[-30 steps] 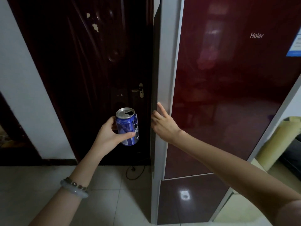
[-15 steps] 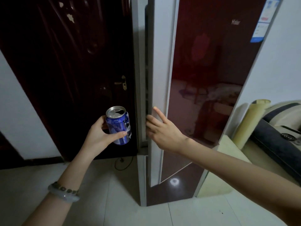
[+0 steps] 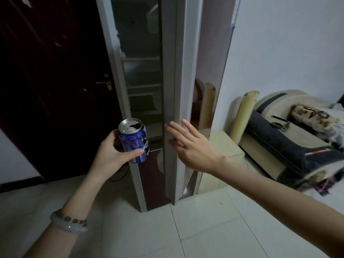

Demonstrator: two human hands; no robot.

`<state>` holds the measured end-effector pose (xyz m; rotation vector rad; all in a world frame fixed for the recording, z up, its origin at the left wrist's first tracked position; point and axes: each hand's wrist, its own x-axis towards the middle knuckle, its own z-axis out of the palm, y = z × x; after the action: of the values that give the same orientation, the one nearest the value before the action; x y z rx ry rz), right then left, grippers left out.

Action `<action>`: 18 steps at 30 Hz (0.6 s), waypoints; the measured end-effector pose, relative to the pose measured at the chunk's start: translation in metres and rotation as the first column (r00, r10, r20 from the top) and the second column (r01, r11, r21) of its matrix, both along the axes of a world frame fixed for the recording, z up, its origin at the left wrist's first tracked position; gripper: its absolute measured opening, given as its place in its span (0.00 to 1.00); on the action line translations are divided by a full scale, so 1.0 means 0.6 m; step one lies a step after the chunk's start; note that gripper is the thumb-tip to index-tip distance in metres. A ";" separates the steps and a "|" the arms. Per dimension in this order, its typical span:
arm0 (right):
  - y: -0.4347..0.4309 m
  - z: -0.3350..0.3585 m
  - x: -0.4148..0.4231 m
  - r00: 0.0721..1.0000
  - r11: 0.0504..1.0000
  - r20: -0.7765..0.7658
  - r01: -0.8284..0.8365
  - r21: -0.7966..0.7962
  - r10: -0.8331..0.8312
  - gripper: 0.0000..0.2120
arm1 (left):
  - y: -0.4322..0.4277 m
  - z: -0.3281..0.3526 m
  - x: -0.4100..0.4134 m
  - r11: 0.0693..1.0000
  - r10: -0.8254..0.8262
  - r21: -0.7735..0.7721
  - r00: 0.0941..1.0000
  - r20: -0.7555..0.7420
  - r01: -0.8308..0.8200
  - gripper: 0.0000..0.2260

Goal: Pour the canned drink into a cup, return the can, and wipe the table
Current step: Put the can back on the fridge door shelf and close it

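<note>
Dark wooden door (image 3: 55, 86) at far left, brass handle (image 3: 106, 83) on its right edge. Left wrist wears pale bangle (image 3: 68, 221). Left hand (image 3: 111, 155) wrapped around blue can (image 3: 135, 142), thumb across front; can upright, slightly tilted, tab hole open on top, held in air just left of fridge opening. Fridge (image 3: 141, 75) interior dim, shelves visible. Fridge door (image 3: 178, 90) swung open, edge-on. Right hand (image 3: 193, 146) open, fingers spread flat against door edge. Rolled mat (image 3: 242, 116) against white wall; sofa (image 3: 290, 138) at far right.

Left hand (image 3: 109, 155) curled closed; right hand (image 3: 193, 148) flat, fingers spread.
</note>
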<state>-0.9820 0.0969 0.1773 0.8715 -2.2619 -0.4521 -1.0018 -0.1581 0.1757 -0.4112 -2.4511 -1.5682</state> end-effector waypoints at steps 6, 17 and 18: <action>0.075 -0.022 0.088 0.986 0.982 0.020 0.165 -0.097 -0.164 0.16 | 0.085 0.009 0.048 0.991 -0.135 0.021 0.991 -0.016 0.136 0.25; 0.196 -0.017 0.210 0.848 0.841 -0.003 0.526 -0.122 -0.531 0.32 | 0.223 0.003 0.073 0.913 -0.408 0.048 0.912 0.045 0.406 0.31; 0.202 -0.015 0.218 0.818 0.811 0.010 0.571 -0.129 -0.575 0.35 | 0.235 0.003 0.072 0.904 -0.428 0.042 0.903 0.048 0.426 0.32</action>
<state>-0.8512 0.2181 0.1682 0.0881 -2.4717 -0.5706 -0.9584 -0.0172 0.1773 -0.9697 -2.4912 -1.7930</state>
